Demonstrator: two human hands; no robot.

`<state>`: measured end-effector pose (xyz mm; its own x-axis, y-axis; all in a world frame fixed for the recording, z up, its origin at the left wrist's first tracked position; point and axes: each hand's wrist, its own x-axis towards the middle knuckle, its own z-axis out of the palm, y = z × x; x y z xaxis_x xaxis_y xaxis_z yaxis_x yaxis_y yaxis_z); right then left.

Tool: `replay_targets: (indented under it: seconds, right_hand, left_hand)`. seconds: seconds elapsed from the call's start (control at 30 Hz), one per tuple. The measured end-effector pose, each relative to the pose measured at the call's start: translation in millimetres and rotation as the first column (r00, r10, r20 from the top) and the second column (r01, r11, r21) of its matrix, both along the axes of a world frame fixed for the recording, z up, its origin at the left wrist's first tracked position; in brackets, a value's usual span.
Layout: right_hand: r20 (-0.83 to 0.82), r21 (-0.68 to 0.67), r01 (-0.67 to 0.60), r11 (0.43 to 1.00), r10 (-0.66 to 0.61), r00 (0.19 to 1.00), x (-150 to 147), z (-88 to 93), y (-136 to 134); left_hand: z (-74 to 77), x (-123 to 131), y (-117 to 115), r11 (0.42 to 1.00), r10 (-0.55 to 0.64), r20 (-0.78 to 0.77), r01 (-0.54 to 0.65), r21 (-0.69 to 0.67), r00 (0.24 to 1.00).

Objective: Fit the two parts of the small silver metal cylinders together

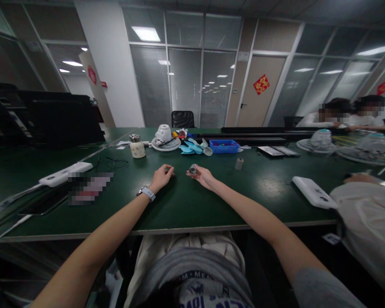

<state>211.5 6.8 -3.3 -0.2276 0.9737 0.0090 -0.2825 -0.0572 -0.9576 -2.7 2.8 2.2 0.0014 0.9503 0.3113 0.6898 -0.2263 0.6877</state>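
In my right hand [205,177] is a small metal cylinder [193,170], gripped between thumb and fingers with its hollow-looking dark end facing me. My left hand [162,178], with a grey watch [146,193] on its wrist, is held a short way to the left, over the green table. Its fingers curl in toward the thumb; whatever may lie between them is too small to make out. A similar metal cylinder [239,164], like a small motor casing, stands upright on the table to the right of my right hand.
Across the table sit a patterned bottle [137,146], a white fan part [165,139], blue fan blades [194,146] and a blue basket [223,146]. White power strips [67,173] lie left and right. A person's sleeve [368,209] is close at right; other people sit farther back.
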Motion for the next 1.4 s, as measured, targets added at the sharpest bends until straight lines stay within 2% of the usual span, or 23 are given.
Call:
replay_targets:
  seconds: [0.3, 0.37, 0.43, 0.5, 0.57, 0.63, 0.7, 0.8, 0.93, 1.03, 1.2, 1.3, 1.4]
  right_hand:
    - [0.012, -0.007, 0.019, 1.000, -0.019, 1.000, -7.0, 0.3, -5.2]
    - [0.063, 0.048, 0.060, 0.997, -0.063, 0.996, -6.2, 0.2, -7.4]
    - [0.151, 0.174, 0.087, 0.981, -0.114, 0.982, -3.6, 0.8, -11.0]
    - [0.280, 0.378, 0.081, 0.922, -0.197, 0.939, 0.8, 3.2, -15.6]
    - [0.410, 0.597, 0.035, 0.801, -0.343, 0.845, 5.9, 7.4, -20.3]
    - [0.481, 0.742, -0.026, 0.670, -0.504, 0.717, 10.1, 12.5, -23.8]
    - [0.503, 0.801, -0.075, 0.594, -0.600, 0.622, 12.7, 16.9, -25.8]
    - [0.505, 0.823, -0.094, 0.561, -0.645, 0.574, 14.7, 20.0, -25.9]
    - [0.509, 0.819, -0.088, 0.567, -0.647, 0.568, 17.4, 19.4, -24.1]
    - [0.490, 0.794, -0.049, 0.606, -0.591, 0.640, 17.5, 18.0, -22.8]
    - [0.373, 0.614, 0.028, 0.789, -0.321, 0.871, 10.1, 11.9, -16.0]
    - [0.291, 0.469, 0.066, 0.881, -0.225, 0.930, 4.9, 6.4, -9.5]
    - [0.210, 0.355, 0.120, 0.927, -0.204, 0.956, 2.2, 2.6, -5.0]
  left_hand:
    - [-0.1, 0.5, 0.3, 1.000, 0.017, 0.005, -0.017, -0.005, 1.000]
    - [-0.5, 0.5, 0.3, 1.000, 0.014, 0.024, -0.014, -0.008, 1.000]
    - [-1.0, 0.7, 0.4, 1.000, 0.017, 0.041, -0.017, -0.003, 0.999]
    - [-1.3, 1.1, 0.5, 1.000, 0.023, 0.046, -0.023, 0.002, 0.999]
    - [-1.2, 1.4, 0.5, 1.000, 0.022, 0.046, -0.022, 0.002, 0.999]
    - [-1.1, 1.5, 0.5, 1.000, 0.020, 0.047, -0.020, 0.002, 0.999]
    - [-1.2, 1.3, 0.5, 1.000, 0.020, 0.045, -0.020, 0.007, 0.999]
    - [-1.4, 1.1, 0.6, 1.000, 0.017, 0.042, -0.018, 0.006, 0.999]
    - [-1.1, 1.2, 0.1, 1.000, 0.007, 0.035, -0.008, 0.005, 0.999]
    - [-0.5, 1.4, -0.6, 1.000, 0.005, 0.017, -0.005, 0.000, 1.000]
    - [-0.4, 1.1, -1.2, 1.000, -0.019, -0.033, 0.019, 0.001, 0.999]
    - [-1.5, 1.3, -0.9, 0.998, -0.057, -0.056, 0.057, 0.000, 0.997]
    - [-2.5, 1.9, -0.7, 0.995, -0.095, -0.068, 0.096, 0.010, 0.993]
